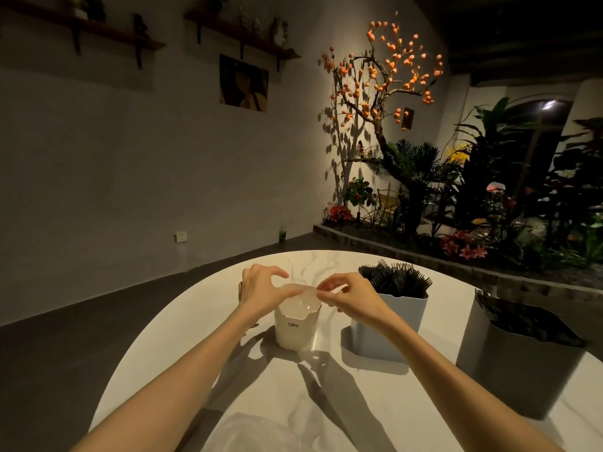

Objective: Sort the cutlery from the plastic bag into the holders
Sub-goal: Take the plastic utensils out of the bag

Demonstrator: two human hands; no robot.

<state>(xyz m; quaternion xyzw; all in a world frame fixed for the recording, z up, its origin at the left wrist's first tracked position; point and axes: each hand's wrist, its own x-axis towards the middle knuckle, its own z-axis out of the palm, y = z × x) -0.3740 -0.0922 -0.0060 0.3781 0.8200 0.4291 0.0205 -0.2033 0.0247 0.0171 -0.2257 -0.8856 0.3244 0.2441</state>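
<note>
A white holder (295, 331) marked CRBW stands mid-table, filled to the top with clear plastic cutlery (301, 296). My left hand (261, 288) arches over its left rim, and the thumb rests on the clear pieces. My right hand (354, 296) is at the right rim, where thumb and forefinger pinch a clear piece at the top of the pile. Right of it, a pale blue holder (388, 331) holds black forks (396, 278). A grey holder (522, 370) further right holds more black cutlery. A crumpled clear plastic bag (257, 432) lies at the near edge.
The round white marble table (182, 337) drops off to a dark floor on the left and beyond. A small brownish object (240, 288) peeks out behind my left hand. A planter bed with flowers (463, 246) runs behind the table on the right.
</note>
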